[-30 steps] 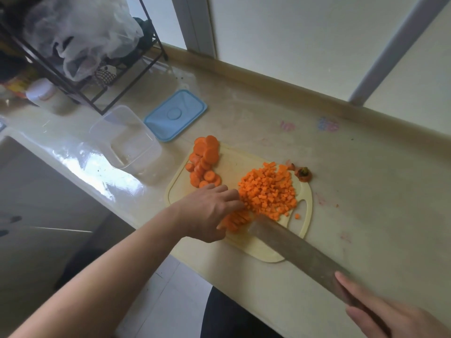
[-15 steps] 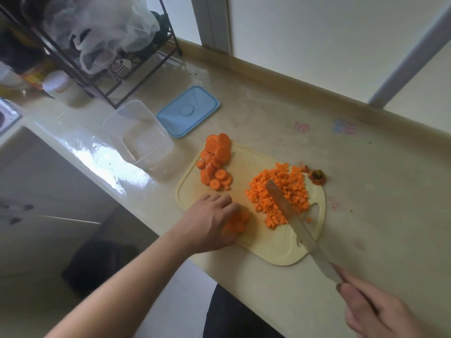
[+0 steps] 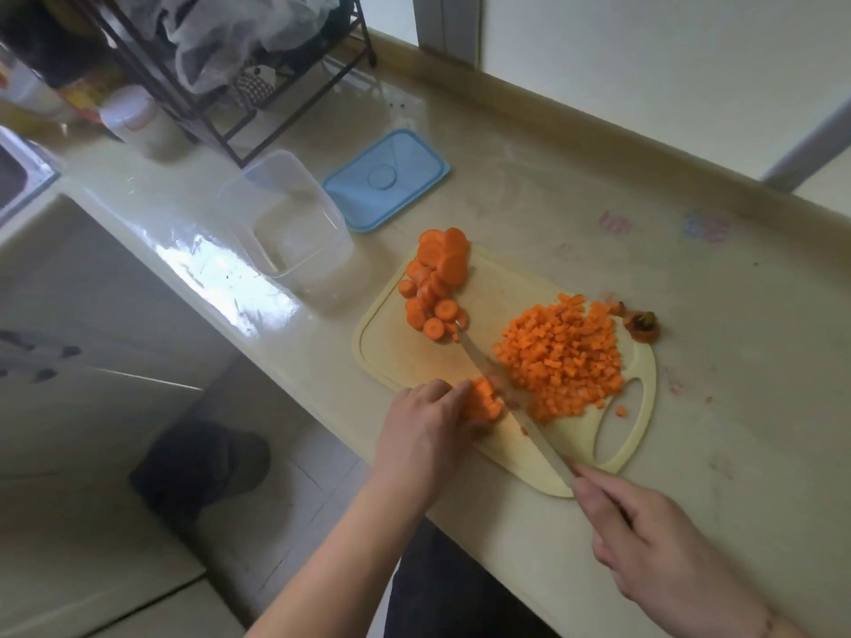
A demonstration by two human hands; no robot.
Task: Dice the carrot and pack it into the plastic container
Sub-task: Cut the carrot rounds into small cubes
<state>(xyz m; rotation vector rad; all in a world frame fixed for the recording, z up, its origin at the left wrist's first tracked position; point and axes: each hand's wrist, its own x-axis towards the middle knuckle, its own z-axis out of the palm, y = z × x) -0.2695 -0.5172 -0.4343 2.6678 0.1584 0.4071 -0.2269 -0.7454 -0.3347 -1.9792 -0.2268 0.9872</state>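
Orange carrot strips (image 3: 481, 400) – L hand (image 3: 426, 430) holds, knife (image 3: 499, 389) alongside.

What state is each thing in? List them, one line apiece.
plastic container: open, no carrot inside.
blue lid: off, flat on the counter.
carrot slices: uncut rounds, piled on the cutting board.
diced carrot: heaped on the board.
carrot stack: held by the left hand.
knife: gripped by the right hand, blade beside the stack.

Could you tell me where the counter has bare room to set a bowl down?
Bare counter lies right of the cutting board, and between the blue lid and the back ledge. It is crowded by the rack and plastic container.
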